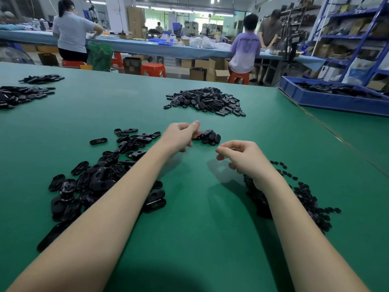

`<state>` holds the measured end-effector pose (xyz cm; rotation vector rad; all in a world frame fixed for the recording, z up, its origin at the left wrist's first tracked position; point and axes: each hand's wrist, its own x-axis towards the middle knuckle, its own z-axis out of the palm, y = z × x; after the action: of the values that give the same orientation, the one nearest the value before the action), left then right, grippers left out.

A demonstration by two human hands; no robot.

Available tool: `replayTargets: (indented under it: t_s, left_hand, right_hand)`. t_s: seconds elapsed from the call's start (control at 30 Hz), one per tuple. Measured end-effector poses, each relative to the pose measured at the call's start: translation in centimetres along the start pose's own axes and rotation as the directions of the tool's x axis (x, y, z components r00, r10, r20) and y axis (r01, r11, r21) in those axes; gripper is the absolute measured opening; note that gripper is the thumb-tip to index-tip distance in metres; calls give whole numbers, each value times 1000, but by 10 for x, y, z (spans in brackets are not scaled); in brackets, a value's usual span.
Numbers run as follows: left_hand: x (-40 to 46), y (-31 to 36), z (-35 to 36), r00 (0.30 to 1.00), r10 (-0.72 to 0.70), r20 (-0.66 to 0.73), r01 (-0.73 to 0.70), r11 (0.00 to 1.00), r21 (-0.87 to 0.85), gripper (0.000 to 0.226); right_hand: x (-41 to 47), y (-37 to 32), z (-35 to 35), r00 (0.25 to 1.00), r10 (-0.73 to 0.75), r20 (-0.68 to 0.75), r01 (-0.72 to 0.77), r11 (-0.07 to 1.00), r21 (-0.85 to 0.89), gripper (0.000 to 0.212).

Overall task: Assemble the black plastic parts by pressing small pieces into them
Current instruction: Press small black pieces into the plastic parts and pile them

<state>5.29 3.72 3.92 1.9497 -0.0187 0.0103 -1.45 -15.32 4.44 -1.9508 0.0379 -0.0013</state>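
The green table (pixel 200 207) carries six separate groups of black plastic parts. A loose spread of oval shells (pixel 99 175) lies under and to the left of the left forearm. A small stack (pixel 208 137) sits just beyond the left hand (pixel 179 135). A large heap (pixel 207 101) lies farther back at centre. Two flat piles, the nearer one (pixel 21 95) and the farther one (pixel 42 78), occupy the far left. A scatter of small pieces (pixel 305 197) runs under and to the right of the right forearm. Individual parts are too many and too overlapped to count.

The left hand hangs over the near edge of the small stack, fingers curled down and thumb raised; whether the fingertips pinch a part cannot be told. The right hand (pixel 242 159) is held above the table near the small pieces, fingers loosely curled, with nothing visible in them.

One blue tray (pixel 315 100) at the right edge holds more black parts. Three people are at the long blue bench (pixel 147 47) behind. Four orange stools (pixel 153 69) are visible. Pale lettering on the back of the purple shirt (pixel 245 51) is too blurred to read.
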Motion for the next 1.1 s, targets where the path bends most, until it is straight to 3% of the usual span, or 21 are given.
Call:
replayTargets:
  t_s: [0.13,0.2,0.4,0.57,0.77,1.1]
  left_hand:
    - [-29,1,-41,970,14,244,-38,995,94,42]
    - [-36,1,-57,953,22,303,-65,989,132,39]
    - [-40,-9,-70,954,19,299,-90,970,224,31]
    - [-40,-12,-68,950,25,312,-95,972,213,29]
    - [-42,-10,-69,951,26,310,-88,978,187,29]
    - [-42,-5,-56,935,3,354,-56,988,141,29]
  right_hand:
    - [-2,-2,9,994,-9,108,24,991,-135,10]
    - [-4,-5,18,981,-33,189,75,973,-219,9]
    - [-15,-21,55,889,-219,402,373,855,-360,2]
    - [-22,-25,74,768,-248,591,540,747,-389,17]
    - [-20,-18,79,780,-217,588,520,746,-415,16]
    - [-9,-22,29,863,-277,423,457,784,-420,23]
